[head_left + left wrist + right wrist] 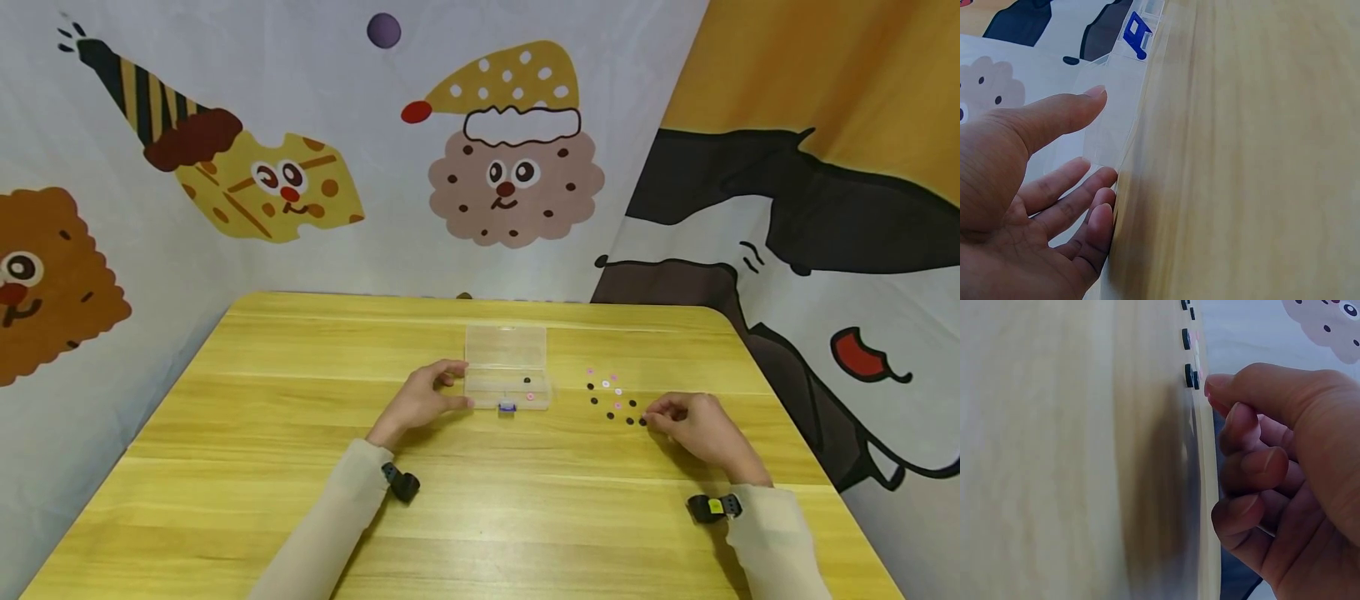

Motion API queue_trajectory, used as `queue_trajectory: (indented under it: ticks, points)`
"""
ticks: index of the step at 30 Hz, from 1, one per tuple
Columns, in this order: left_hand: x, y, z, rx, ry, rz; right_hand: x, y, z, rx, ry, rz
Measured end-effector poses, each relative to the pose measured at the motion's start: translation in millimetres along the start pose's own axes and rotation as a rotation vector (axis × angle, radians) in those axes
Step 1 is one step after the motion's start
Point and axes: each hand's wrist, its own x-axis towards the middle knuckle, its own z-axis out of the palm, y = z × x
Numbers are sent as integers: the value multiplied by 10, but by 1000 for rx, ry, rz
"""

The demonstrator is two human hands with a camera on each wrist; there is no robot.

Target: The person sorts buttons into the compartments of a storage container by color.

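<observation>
A clear plastic box (504,389) with its lid (506,347) laid back stands mid-table. Inside are a black disc (527,380) and a pink disc (530,397); a blue latch (507,407) is on its front. My left hand (423,396) is at the box's left side, thumb near the front corner, loosely bent fingers further back. To the right, my right hand (697,425) brings thumb and forefinger together right beside a small black disc (642,422). Its other fingers (1254,469) are curled. I cannot tell whether the fingertips pinch anything.
Several small black, pink and white discs lie scattered between the box and my right hand, among them a white disc (606,384) and a pink disc (590,372). A cloth with cartoon figures (517,192) hangs behind the wooden table (315,350).
</observation>
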Motion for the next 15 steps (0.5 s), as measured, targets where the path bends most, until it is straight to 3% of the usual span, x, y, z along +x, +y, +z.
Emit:
queue_trajectory:
  ticks: [15]
  points:
    - [-3,1,-1,-11,0,3,62,-113,50,57,27,-3]
